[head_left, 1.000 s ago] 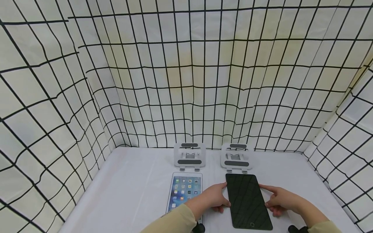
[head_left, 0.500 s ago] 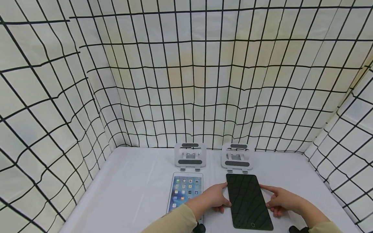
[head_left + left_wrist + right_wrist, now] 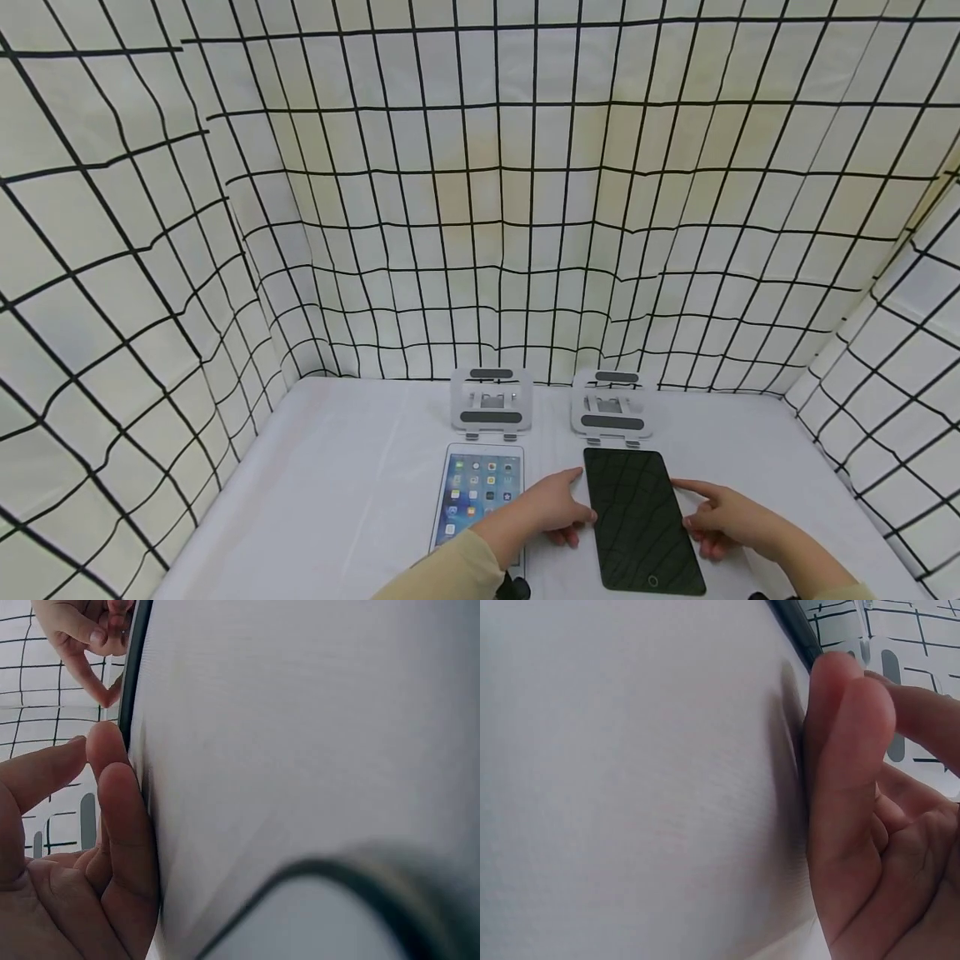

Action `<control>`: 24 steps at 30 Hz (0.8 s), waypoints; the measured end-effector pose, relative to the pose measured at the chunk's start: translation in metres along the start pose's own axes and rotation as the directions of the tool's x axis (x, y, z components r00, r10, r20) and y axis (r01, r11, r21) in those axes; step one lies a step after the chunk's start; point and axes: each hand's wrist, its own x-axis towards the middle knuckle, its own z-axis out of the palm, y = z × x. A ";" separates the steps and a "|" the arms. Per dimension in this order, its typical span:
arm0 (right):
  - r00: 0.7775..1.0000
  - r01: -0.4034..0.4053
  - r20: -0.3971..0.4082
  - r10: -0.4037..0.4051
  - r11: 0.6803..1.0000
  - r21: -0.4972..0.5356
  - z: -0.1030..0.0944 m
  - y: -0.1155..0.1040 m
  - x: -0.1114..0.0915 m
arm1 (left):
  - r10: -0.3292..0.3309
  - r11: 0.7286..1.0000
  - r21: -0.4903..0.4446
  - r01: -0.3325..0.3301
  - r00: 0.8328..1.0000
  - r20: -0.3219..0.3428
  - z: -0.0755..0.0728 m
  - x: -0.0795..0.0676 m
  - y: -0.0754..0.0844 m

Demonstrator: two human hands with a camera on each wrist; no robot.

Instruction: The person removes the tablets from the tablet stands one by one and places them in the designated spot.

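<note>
A black-screened tablet [image 3: 641, 517] lies flat on the white table, its round button toward me. My left hand [image 3: 551, 508] is at its left side, the thumb touching the edge and the index finger stretched toward the far corner. Across from it, my right hand [image 3: 727, 521] has its thumb at the right edge, index finger extended near the upper side. Both wrist views show the dark tablet edge [image 3: 136, 667] beside the fingertips. Left of it lies a white tablet [image 3: 480, 487] with a lit screen of app icons, partly covered by my left forearm.
Two white stands with grey pads, a left stand [image 3: 491, 400] and a right stand [image 3: 611, 406], are behind the tablets. White walls with a black grid [image 3: 517, 200] enclose the table [image 3: 322, 492]. A blurred dark-rimmed shape [image 3: 322, 915] appears low in the left wrist view.
The index fingertips of both hands have eased slightly outward from the black tablet's sides. The head view has shifted a little; the tablets and stands keep their places on the table.
</note>
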 end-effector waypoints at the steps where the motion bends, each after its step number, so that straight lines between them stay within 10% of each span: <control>1: 1.000 0.002 -0.005 -0.002 1.000 -0.001 0.000 0.000 -0.001 | -0.002 1.000 -0.004 0.002 1.000 0.002 0.000 0.000 0.000; 24: 0.909 -0.074 -0.417 -0.004 0.982 -0.171 0.022 -0.020 -0.011 | 0.221 0.968 0.131 -0.215 0.974 -0.039 -0.039 -0.028 -0.014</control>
